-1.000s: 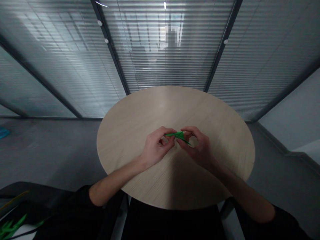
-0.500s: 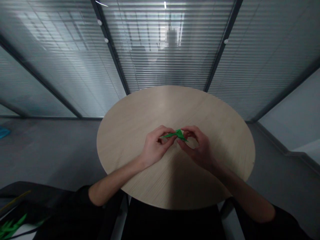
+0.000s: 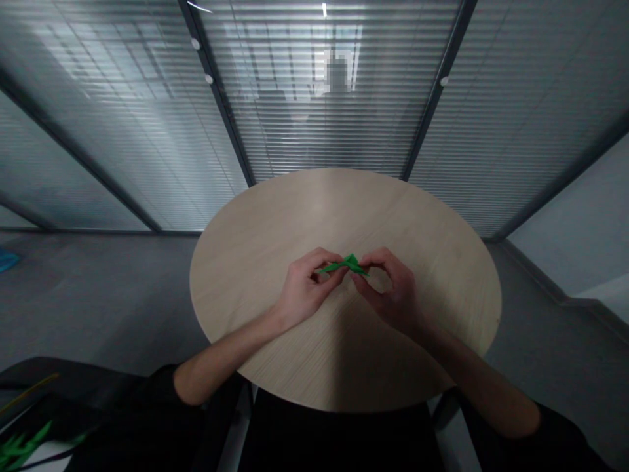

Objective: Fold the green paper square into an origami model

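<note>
A small piece of folded green paper (image 3: 352, 262), pointed at its ends and peaked in the middle like an origami figure, is held just above the round table (image 3: 319, 210). On its left part, my left hand (image 3: 307, 285) pinches it between thumb and fingers. My right hand (image 3: 390, 288) grips the right part with its fingertips, thumb below and index finger above. Fingertips hide some of the folds, so the exact figure is hard to make out.
Glass walls with blinds (image 3: 324, 131) stand behind the table. A bag (image 3: 44, 406) with green items and a white thing is at the lower left. A blue object (image 3: 7, 260) lies on the floor at far left.
My right fingers have shifted slightly down onto the right part of the folded paper, which now looks flatter there. My left hand has hardly moved.
</note>
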Tool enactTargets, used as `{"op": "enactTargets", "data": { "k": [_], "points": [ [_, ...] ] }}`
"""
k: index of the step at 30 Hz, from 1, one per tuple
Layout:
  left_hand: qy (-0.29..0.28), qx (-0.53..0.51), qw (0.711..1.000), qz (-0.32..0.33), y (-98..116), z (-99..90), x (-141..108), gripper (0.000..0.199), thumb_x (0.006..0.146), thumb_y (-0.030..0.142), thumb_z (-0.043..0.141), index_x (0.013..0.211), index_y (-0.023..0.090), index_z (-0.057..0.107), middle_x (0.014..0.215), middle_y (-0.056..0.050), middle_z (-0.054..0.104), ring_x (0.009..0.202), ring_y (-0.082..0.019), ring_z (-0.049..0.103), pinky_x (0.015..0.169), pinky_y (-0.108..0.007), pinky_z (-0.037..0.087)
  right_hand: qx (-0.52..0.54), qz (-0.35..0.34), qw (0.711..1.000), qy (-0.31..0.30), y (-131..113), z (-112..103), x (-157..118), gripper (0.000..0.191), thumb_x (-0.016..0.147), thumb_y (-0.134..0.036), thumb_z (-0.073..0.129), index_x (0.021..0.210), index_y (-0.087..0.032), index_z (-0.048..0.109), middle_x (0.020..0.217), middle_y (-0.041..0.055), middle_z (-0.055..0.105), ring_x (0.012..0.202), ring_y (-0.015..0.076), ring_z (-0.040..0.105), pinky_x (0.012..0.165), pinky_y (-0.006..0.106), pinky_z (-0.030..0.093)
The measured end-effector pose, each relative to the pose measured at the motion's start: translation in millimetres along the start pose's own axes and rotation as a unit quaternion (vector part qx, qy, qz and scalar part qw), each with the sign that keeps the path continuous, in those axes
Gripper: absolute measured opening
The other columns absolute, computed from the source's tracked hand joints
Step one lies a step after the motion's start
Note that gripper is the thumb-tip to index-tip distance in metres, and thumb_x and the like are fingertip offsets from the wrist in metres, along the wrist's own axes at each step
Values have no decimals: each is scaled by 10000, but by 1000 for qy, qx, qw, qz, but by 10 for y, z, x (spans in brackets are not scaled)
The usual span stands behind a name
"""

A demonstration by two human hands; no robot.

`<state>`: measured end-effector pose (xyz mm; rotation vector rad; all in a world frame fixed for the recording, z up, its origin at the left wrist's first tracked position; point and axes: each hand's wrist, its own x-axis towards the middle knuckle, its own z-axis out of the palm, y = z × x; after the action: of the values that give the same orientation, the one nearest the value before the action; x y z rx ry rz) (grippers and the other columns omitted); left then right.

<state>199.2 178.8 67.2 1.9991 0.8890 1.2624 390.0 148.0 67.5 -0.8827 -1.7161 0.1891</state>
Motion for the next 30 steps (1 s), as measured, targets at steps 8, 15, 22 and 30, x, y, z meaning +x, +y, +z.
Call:
{"op": "enactTargets", "data": {
  "k": [8, 15, 22, 30],
  "points": [
    [25, -26, 999, -5, 19, 23, -13, 109, 923, 278, 726, 955, 179, 759, 849, -41, 698, 629, -93, 620, 452, -157, 476, -4, 3, 1000, -1, -12, -16, 0, 106, 900, -249, 708, 950, -241, 614, 841, 5, 661, 770, 173, 650, 715, 321, 551],
    [26, -14, 1000, -1, 52, 22, -22, 234, 900, 273, 757, 1115, 199, 699, 905, -31, 690, 707, -103, 634, 497, -143, 493, 7, 38, 999, 13, 22, -27, -10, 41, 923, -245, 677, 907, -238, 640, 831, 11, 681, 762, 169, 653, 712, 324, 550],
    [42, 129, 980, 147, 39, -65, -14, 356, 883, 270, 783, 1216, 260, 656, 1197, -88, 577, 1079, -223, 600, 853, -366, 578, 69, 85, 994, 7, 30, -26, -9, 48, 902, -263, 713, 916, -237, 676, 876, 24, 728, 810, 177, 708, 757, 328, 612],
    [-63, 22, 979, 190, 10, -63, 38, 257, 950, 198, 689, 1192, 226, 608, 1228, -111, 653, 1154, -225, 643, 981, -418, 543, 152, 93, 984, -15, 45, -30, -9, 62, 887, -244, 751, 907, -236, 693, 934, 26, 773, 862, 173, 760, 805, 318, 652]
  ]
}}
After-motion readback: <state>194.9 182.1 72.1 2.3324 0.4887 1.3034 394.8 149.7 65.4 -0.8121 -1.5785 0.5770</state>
